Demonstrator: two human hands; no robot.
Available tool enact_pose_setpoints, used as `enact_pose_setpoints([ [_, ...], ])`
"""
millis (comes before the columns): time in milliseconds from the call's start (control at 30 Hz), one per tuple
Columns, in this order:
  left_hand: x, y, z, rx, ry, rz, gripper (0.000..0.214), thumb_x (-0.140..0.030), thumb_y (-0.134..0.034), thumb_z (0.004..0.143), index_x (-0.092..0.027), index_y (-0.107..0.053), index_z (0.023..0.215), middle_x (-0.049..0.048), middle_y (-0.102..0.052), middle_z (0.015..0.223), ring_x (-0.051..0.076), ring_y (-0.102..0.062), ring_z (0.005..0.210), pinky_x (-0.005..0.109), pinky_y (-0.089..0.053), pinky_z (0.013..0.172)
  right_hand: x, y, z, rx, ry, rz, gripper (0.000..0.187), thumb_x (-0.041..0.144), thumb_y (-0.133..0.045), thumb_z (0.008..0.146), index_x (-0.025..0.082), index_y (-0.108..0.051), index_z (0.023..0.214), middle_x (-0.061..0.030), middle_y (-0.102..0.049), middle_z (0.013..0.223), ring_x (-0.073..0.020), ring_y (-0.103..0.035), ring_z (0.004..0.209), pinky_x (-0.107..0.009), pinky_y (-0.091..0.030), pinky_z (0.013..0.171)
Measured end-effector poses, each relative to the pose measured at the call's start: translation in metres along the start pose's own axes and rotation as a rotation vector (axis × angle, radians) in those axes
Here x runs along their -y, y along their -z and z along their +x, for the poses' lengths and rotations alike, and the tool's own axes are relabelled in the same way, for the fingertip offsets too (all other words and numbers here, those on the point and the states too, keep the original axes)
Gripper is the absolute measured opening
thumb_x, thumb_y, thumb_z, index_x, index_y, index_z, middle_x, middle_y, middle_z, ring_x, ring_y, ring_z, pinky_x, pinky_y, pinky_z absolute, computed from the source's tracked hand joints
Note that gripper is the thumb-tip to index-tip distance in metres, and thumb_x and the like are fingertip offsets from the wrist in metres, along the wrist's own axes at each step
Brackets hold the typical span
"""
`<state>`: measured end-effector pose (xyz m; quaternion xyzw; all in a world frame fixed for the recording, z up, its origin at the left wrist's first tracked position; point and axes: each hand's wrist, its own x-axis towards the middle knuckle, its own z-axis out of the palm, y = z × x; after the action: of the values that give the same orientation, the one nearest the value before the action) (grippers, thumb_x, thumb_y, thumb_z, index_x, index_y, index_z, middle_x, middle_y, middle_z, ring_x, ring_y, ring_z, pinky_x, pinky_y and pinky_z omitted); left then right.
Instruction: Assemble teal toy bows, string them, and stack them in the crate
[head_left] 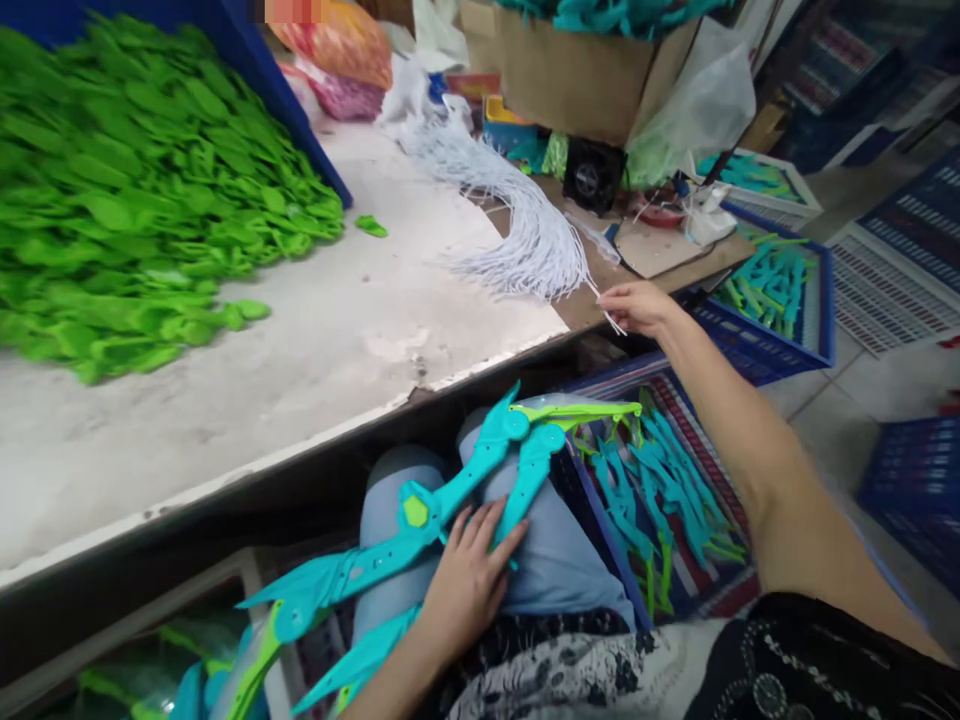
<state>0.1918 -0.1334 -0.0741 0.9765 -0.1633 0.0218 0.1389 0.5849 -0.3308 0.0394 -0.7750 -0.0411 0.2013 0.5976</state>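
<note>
Left hand point(466, 572) lies over the teal-and-lime jointed plastic piece point(375, 565) on the lap, fingers spread near its hub; can't tell if it clamps or just presses. Looks like it's there to stop the piece sliding off the jeans point(559, 565). Right hand point(637, 303) is out at the table edge, thumb and fingers pinched on a couple of white cords point(525, 215); bundle ends by that edge, presumably for easy reach. Piece's long axis runs diagonally across both thighs, lower left to upper right: one teal spike points lower left, another up toward the table point(352, 345), and a lime limb sticks out rightward over the crate point(731, 602) of similar pieces. Crate sits right beside the thigh, likely to keep them handy.
</note>
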Motion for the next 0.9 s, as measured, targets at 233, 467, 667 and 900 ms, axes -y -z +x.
enact_pose_setpoints([
  [233, 0.002, 0.011, -0.03, 0.032, -0.067, -0.039, 0.054, -0.012, -0.056, 0.079, -0.032, -0.061, 0.129, 0.0141, -0.053, 0.142, 0.033, -0.054, 0.123, 0.055, -0.042, 0.105, -0.079, 0.03, -0.14, 0.023, -0.197, 0.191, 0.047, 0.038, -0.094, 0.04, 0.013, -0.066, 0.067, -0.0031, -0.067, 0.059, -0.0117, -0.062, 0.051, -0.018, -0.045, 0.041],
  [467, -0.044, 0.034, 0.031, -0.076, 0.132, -0.523, 0.03, -0.024, -0.054, 0.09, -0.023, -0.064, 0.119, 0.0126, -0.064, 0.126, 0.029, -0.06, 0.118, 0.046, -0.051, 0.1, -0.104, 0.036, -0.198, -0.125, -0.143, 0.268, 0.046, 0.044, -0.09, 0.051, 0.016, -0.061, 0.071, -0.0055, -0.073, 0.072, -0.0126, -0.065, 0.055, -0.021, -0.049, 0.045],
  [667, -0.099, 0.002, 0.146, 0.056, 0.345, -1.067, 0.036, -0.034, -0.061, 0.086, -0.018, -0.065, 0.118, 0.0106, -0.071, 0.11, 0.024, -0.066, 0.096, 0.037, -0.052, 0.087, -0.107, 0.024, -0.221, -0.094, -0.172, 0.323, 0.046, 0.048, -0.088, 0.056, 0.017, -0.06, 0.073, -0.002, -0.07, 0.068, -0.0116, -0.063, 0.053, -0.022, -0.051, 0.046],
  [900, -0.108, -0.024, 0.175, 0.151, 0.442, -1.325, 0.025, -0.039, -0.058, 0.084, -0.016, -0.067, 0.079, -0.001, -0.062, 0.063, 0.012, -0.052, 0.057, 0.024, -0.042, 0.059, -0.128, 0.03, -0.228, -0.079, -0.226, 0.395, 0.048, 0.044, -0.09, 0.051, 0.016, -0.07, 0.085, 0.0003, -0.069, 0.065, -0.0111, -0.063, 0.053, -0.023, -0.052, 0.049],
])
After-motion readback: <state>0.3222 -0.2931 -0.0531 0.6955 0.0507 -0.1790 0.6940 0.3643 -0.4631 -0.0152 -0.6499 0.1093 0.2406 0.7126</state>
